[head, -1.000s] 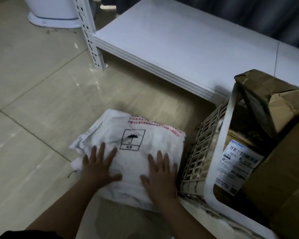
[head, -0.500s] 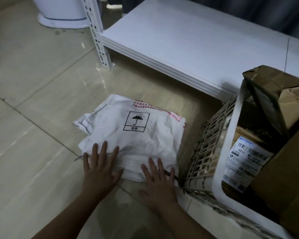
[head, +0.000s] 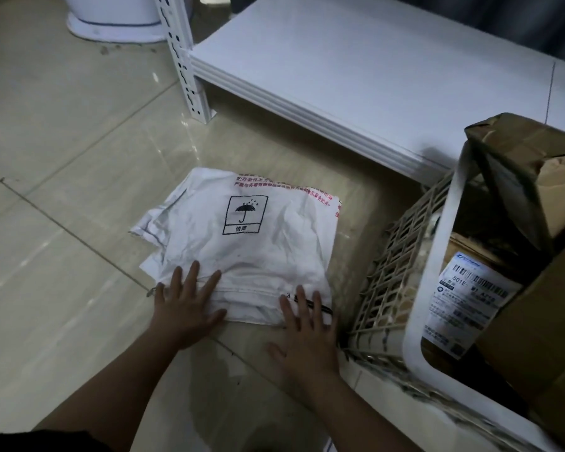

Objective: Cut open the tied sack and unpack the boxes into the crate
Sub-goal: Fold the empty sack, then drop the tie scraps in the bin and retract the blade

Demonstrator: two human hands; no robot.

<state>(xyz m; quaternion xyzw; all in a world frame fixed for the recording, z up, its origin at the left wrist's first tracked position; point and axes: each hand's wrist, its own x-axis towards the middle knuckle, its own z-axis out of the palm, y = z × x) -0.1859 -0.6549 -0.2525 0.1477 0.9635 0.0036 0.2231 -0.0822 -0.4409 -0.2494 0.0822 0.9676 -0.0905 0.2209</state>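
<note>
A white woven sack (head: 252,243) lies flat and folded on the tiled floor, with a black umbrella mark and red print on top. My left hand (head: 185,305) presses its near left edge with fingers spread flat. My right hand (head: 304,334) lies flat on the sack's near right corner, fingers straight. To the right stands a white-rimmed lattice crate (head: 437,262) holding cardboard boxes: a labelled box (head: 470,291), a crumpled brown box (head: 529,168) sticking up, and a large brown box (head: 542,340) at the right edge.
A low white shelf board (head: 356,70) on a perforated white upright (head: 183,60) runs behind the sack and crate. A white round base (head: 111,21) stands at the far left. Beige floor tiles (head: 53,177) spread to the left.
Both hands have slid back from the middle of the sack to its near edge, staying flat. The sack appears farther from me and the view has shifted slightly.
</note>
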